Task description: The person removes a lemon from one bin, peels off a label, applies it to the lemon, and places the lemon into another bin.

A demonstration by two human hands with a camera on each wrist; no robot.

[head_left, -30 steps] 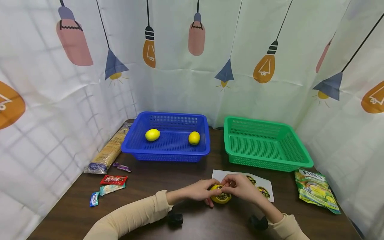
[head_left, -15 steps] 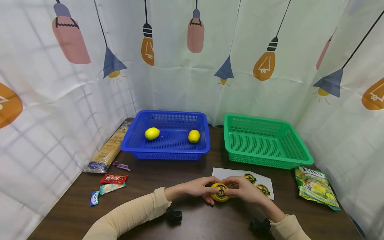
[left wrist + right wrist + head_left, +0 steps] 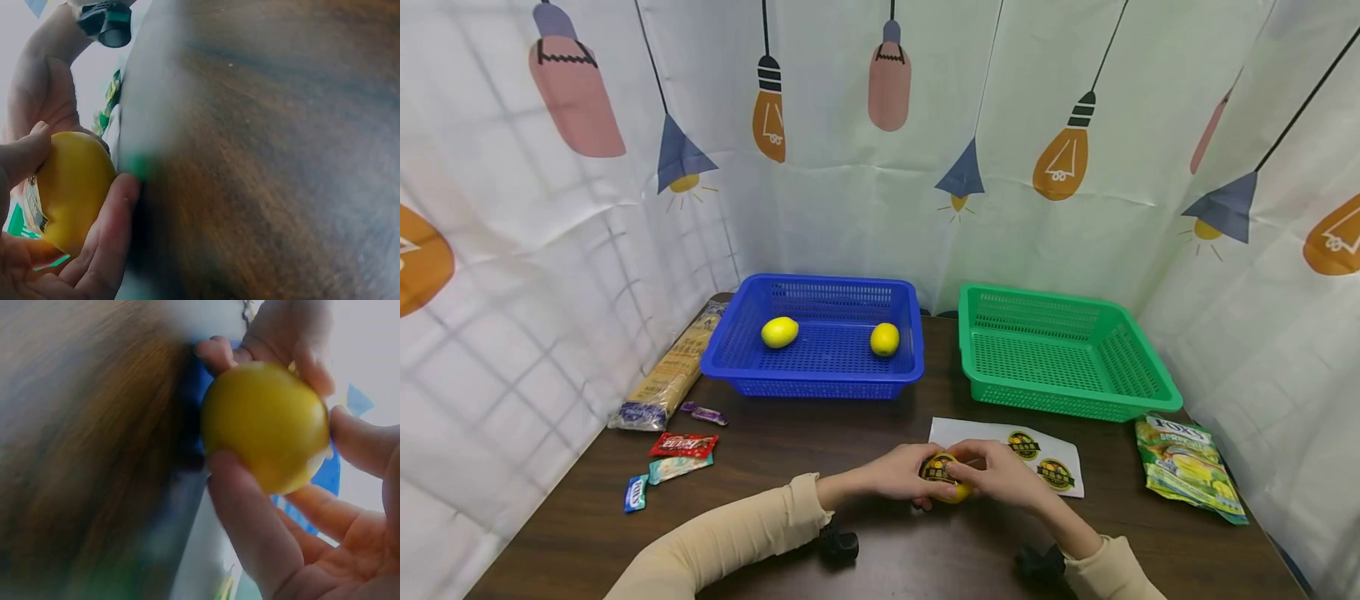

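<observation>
Pinching one lemon (image 3: 265,425) in their fingers (image 3: 250,519), left hand (image 3: 897,473) and right hand (image 3: 1006,477) partly hide its sticker (image 3: 936,468).
Blue basket (image 3: 820,388) holds two lemons (image 3: 780,332).

Looks bright and evenly lit in the head view, with soft glare on the wood-grain tabletop (image 3: 925,562); turns hazy and blurred in both wrist views.

Left hand (image 3: 899,473) faces right hand (image 3: 1002,475); fingers (image 3: 253,519) curve inward.
</observation>
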